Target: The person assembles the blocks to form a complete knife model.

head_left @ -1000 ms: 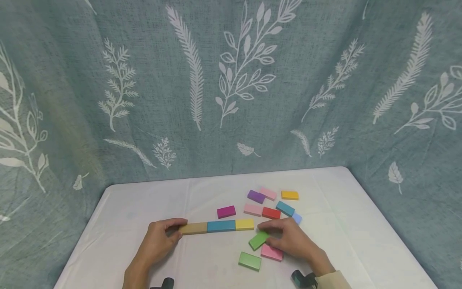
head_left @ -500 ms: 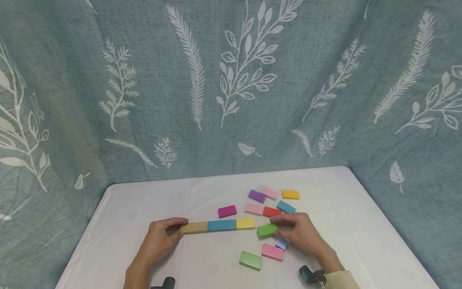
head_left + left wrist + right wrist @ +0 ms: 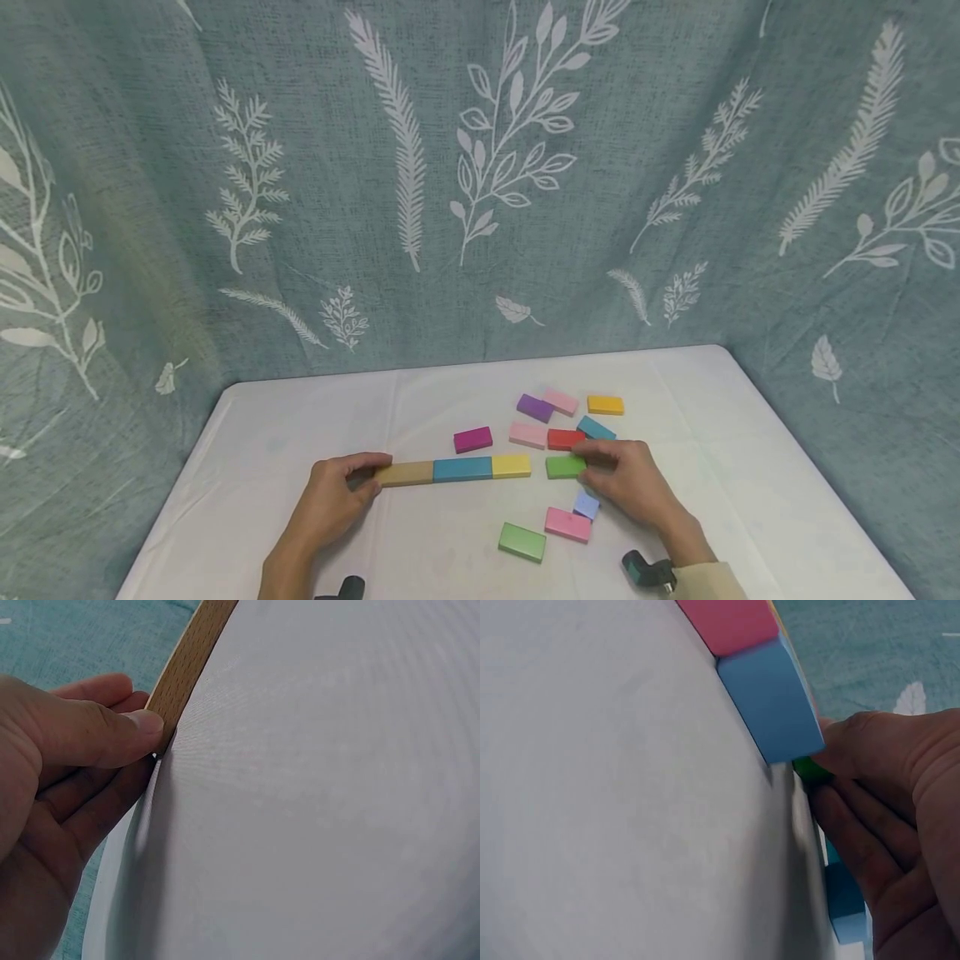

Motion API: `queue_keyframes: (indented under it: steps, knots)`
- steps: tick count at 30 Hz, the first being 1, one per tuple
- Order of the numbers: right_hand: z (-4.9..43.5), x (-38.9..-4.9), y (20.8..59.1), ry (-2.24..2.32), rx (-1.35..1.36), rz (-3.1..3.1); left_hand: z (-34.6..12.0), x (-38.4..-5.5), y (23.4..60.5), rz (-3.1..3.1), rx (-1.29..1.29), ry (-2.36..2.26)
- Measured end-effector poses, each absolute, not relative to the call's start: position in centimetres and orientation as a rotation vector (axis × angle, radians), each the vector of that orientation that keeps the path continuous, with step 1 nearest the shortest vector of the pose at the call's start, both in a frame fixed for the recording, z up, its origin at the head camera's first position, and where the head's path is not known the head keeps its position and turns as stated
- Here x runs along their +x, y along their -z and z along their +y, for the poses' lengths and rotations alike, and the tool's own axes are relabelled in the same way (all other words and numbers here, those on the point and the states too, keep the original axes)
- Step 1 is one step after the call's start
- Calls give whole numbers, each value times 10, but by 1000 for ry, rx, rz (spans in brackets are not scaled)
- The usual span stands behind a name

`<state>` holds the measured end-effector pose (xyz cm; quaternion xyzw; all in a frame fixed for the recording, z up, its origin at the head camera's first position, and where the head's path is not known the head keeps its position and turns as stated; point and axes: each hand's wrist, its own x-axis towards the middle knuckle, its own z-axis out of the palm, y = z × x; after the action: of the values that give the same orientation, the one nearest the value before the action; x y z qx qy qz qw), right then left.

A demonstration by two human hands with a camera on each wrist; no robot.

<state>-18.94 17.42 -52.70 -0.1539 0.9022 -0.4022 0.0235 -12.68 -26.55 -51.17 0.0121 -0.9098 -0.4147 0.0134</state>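
Observation:
My left hand point(image 3: 326, 500) pinches the left end of a tan wooden block point(image 3: 405, 474) between thumb and fingers; the left wrist view shows its wood grain point(image 3: 191, 664). A blue block point(image 3: 462, 469) and a yellow block point(image 3: 512, 466) continue from it in one straight row. Right of the yellow block, across a small gap, a green block point(image 3: 564, 467) lies roughly in line. My right hand point(image 3: 633, 483) pinches its right end. In the right wrist view, a light blue block point(image 3: 772, 701) hides most of the green block point(image 3: 811, 771).
Behind the row lie magenta point(image 3: 472, 439), light pink point(image 3: 528, 434), red point(image 3: 566, 439), purple point(image 3: 535, 407) and orange-yellow point(image 3: 605, 405) blocks, among others. In front are a pink block point(image 3: 567, 524), a light blue block point(image 3: 587, 505) and a light green block point(image 3: 522, 542). A patterned curtain point(image 3: 480, 208) hangs behind the table.
My right hand has carried the green block up and right and turned it from slanted to level with the row. The front light blue block has come into view. My left hand stays put.

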Motion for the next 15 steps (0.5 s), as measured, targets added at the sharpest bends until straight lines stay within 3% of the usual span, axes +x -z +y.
queue_keyframes:
  steps: [15]
  knots:
    - [161,-194,528,1235,-512,2792,-265,-126,511,-2828,40,1280]
